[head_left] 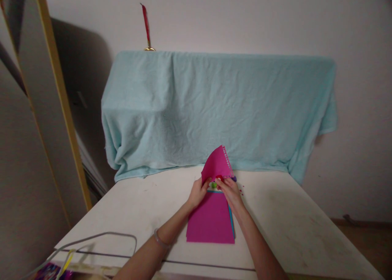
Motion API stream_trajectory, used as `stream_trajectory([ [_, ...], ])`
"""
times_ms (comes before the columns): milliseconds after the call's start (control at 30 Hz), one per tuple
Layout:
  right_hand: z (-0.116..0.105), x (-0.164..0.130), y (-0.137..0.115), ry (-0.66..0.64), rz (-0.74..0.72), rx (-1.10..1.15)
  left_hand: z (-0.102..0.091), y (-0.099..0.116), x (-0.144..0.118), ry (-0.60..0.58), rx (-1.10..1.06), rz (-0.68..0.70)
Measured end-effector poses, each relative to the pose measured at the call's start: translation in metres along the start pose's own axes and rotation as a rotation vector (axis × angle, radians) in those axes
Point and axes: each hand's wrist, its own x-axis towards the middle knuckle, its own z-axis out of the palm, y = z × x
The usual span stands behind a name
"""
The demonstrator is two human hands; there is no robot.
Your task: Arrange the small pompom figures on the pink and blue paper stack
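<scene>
A magenta paper sheet point(217, 164) with a punched, patterned edge is lifted upright at the far end of a stack. My left hand point(198, 192) pinches its lower left part. My right hand point(230, 191) grips its lower right part, where a small green and purple tool point(214, 185) shows between my fingers. Beneath my hands lies a flat stack of coloured paper point(211, 223), magenta on top with a blue edge showing on its right side. A few tiny paper bits point(241, 191) lie just right of my right hand.
The white table point(290, 222) runs to a front edge near me. A light blue towel point(214, 108) drapes over something along the wall behind. A grey cable point(101, 236) curves at the table's front left. A tall panel point(58, 100) leans at left.
</scene>
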Motion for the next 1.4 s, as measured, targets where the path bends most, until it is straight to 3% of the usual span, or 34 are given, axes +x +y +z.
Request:
stream_trajectory([
  [567, -0.0011, -0.0014, -0.0017, -0.015, 0.039, -0.035, 0.0008, 0.003, -0.0018, 0.026, -0.007, -0.007],
  [1400, -0.0018, -0.0006, -0.0014, 0.017, 0.023, -0.086, -0.0013, 0.0012, -0.0005, -0.049, 0.024, -0.001],
])
